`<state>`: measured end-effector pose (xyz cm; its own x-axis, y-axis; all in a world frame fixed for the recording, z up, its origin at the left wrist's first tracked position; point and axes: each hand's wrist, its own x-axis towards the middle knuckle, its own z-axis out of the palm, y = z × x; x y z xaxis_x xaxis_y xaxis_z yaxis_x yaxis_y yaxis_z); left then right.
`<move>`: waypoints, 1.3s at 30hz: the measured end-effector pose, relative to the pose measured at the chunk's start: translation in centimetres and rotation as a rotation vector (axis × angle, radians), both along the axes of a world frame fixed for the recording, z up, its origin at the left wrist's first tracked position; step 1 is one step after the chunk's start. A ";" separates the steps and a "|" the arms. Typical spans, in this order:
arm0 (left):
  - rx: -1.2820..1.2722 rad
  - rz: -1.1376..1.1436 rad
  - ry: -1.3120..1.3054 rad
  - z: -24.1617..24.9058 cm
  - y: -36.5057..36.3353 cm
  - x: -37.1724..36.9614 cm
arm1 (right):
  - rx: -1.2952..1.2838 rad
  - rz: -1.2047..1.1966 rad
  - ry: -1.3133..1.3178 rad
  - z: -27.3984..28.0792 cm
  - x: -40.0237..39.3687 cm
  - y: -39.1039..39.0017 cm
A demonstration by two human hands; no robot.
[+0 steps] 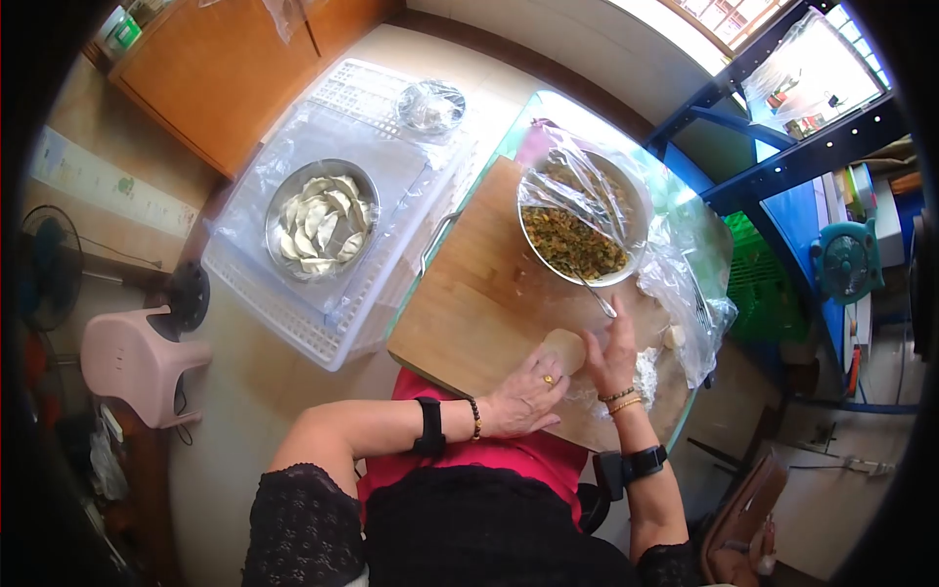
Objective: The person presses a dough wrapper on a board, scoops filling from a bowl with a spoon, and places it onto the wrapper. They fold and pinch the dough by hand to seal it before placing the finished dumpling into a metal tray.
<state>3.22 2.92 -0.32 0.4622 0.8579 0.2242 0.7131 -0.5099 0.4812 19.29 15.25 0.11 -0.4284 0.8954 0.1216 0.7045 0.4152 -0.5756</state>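
A pale round dumpling wrapper is at the near part of the wooden board. My left hand has its fingers on the wrapper's left edge and grips it; the underside of the hold is hidden. Just right of the wrapper is my right hand, fingers stretched and thumb apart, the thumb close to the wrapper's edge. Its fingertips are beside the handle of a metal spoon, which leans out of a large bowl of chopped filling. Clear plastic film partly covers this bowl.
White flour and a small dough piece lie at the right, beside crumpled plastic. On a plastic-covered crate at the left, a round metal tray holds several folded dumplings. A pink stool stands farther left.
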 end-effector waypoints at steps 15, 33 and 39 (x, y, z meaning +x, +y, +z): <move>-0.109 0.084 0.055 0.4 0.5 -0.8 | 0.066 -0.198 0.055 -1.0 0.1 0.3; -0.003 -0.093 0.044 -0.8 -0.3 0.5 | 0.063 -0.234 -0.167 -1.3 0.4 -0.3; -0.043 -0.046 -0.038 -0.2 -0.5 0.1 | 0.103 -0.047 -0.031 0.4 0.7 -1.7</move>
